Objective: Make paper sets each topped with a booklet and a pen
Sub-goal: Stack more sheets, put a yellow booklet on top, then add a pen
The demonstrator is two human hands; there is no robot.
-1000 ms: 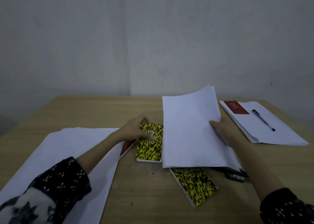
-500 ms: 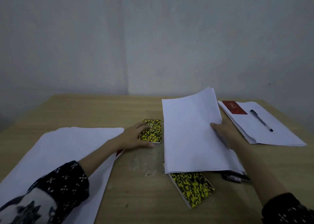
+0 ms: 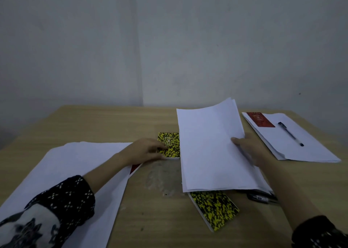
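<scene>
While one finished set already lies at the far right of the table, its paper topped by a red booklet and a pen, a second set seems to be under way in the middle. The sheaf for it is held tilted up off the table by the right hand, thumb on the top sheet and fingers closed behind its right edge. The left hand lies flat, fingers loosely spread, with its fingertips on a yellow booklet just left of the sheaf; whether it grips or only presses cannot be told. A second yellow booklet juts out from under the sheaf's near edge, and dark pens lie partly hidden beneath its near right corner. A larger paper pile lies under the left forearm, covering most of another red booklet. The next move likely calls for laying the sheaf flat on a clear spot, then bringing the booklet onto it and drawing out a pen.
</scene>
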